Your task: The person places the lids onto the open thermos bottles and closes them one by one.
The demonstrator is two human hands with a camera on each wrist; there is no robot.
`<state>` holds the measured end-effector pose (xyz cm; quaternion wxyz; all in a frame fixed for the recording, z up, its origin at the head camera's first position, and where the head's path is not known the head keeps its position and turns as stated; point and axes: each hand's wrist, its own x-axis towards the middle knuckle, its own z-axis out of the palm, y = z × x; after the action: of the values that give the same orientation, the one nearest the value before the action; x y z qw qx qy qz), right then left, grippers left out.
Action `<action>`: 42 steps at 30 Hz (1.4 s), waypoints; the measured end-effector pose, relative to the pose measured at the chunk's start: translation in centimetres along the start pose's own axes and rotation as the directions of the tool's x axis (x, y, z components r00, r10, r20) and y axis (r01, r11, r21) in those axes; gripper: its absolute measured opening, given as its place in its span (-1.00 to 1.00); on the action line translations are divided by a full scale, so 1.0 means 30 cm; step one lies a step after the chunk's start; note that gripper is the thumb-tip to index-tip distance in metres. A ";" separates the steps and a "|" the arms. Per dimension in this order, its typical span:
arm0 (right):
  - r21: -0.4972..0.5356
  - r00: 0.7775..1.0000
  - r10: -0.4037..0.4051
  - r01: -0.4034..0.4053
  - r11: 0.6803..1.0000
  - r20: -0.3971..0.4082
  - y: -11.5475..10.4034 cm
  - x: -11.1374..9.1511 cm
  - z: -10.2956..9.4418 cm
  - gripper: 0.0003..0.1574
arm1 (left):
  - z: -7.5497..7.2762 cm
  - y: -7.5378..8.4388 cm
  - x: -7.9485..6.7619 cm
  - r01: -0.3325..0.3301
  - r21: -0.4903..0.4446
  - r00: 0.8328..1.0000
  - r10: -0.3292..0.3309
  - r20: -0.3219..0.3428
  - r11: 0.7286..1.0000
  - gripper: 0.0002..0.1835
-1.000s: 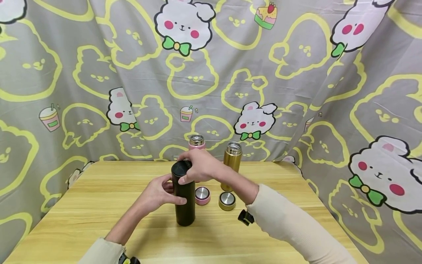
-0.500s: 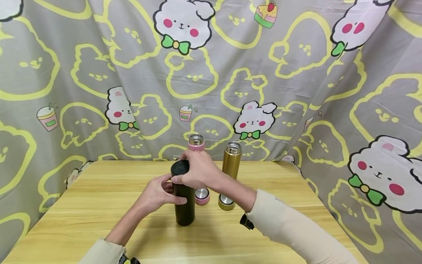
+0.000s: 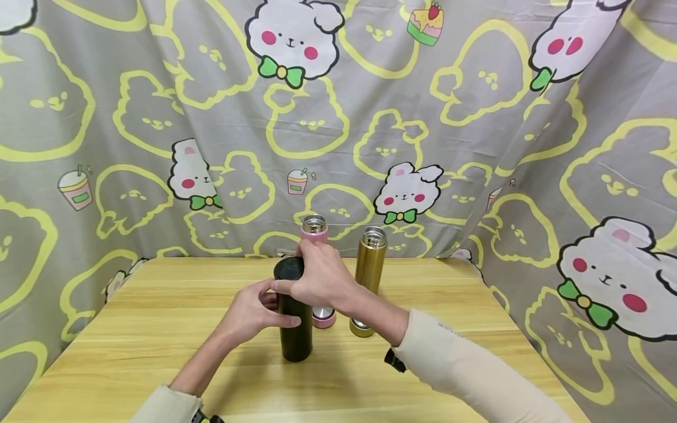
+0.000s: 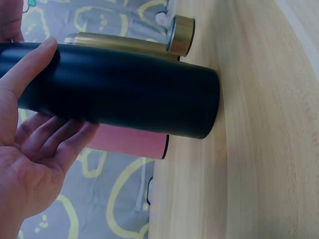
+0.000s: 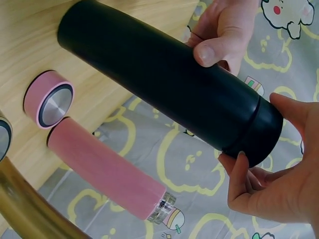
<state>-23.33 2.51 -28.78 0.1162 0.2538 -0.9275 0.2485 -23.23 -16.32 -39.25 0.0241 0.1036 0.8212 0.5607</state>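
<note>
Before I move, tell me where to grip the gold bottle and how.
Probably grip the gold bottle round its upper body, below the silver neck, from the right: it stands upright and slim, the right forearm hides its lower part, and the pink bottle is to its left.

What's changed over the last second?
The right hand has rotated round the lid of the black bottle, its thumb moving left across the near side. No new grasp or release shows. The left hand still holds the black bottle; the pink bottle and gold bottle stand where they were.
</note>
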 end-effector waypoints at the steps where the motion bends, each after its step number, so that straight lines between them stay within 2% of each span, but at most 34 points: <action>1: -0.003 1.000 0.001 -0.001 1.000 -0.011 0.000 -0.001 0.005 -0.32 | 0.000 0.001 -0.001 0.002 0.006 1.000 -0.002 -0.004 1.000 -0.28; 8: -0.002 0.998 0.015 -0.015 1.000 -0.062 -0.002 -0.005 0.022 -0.26 | 0.001 0.001 -0.001 0.016 0.032 1.000 -0.016 -0.017 0.999 -0.29; 12: -0.002 0.999 0.019 -0.019 1.000 -0.049 -0.003 -0.001 0.019 -0.23 | -0.005 -0.001 0.001 0.015 0.035 1.000 -0.015 0.000 0.999 -0.25; 18: -0.026 0.996 0.018 -0.016 1.000 0.084 -0.009 0.011 -0.015 -0.14 | -0.019 -0.004 0.004 -0.032 0.056 0.999 0.030 0.035 0.998 -0.26; 24: 0.042 0.964 0.007 -0.019 0.999 0.266 -0.009 0.022 -0.066 0.04 | -0.022 -0.001 0.007 -0.036 0.003 0.997 0.036 0.074 0.999 -0.24; 29: 0.110 0.943 -0.056 0.021 0.994 0.328 0.007 0.037 -0.084 -0.05 | -0.022 0.001 0.009 -0.052 -0.005 0.994 0.052 0.097 0.999 -0.26; 33: 0.130 0.945 -0.088 0.049 0.990 0.315 0.017 0.045 -0.079 -0.14 | -0.023 -0.001 0.011 -0.059 -0.002 0.993 0.059 0.104 0.998 -0.27; 42: 0.141 0.975 -0.069 0.040 0.989 0.210 0.024 0.036 -0.049 -0.26 | -0.020 0.003 0.012 -0.046 -0.003 0.996 0.046 0.075 0.999 -0.21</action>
<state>-24.49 3.36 -27.45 0.0047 0.3120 -0.9082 0.2789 -23.66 -16.76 -38.92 0.0421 0.1436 0.8167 0.5573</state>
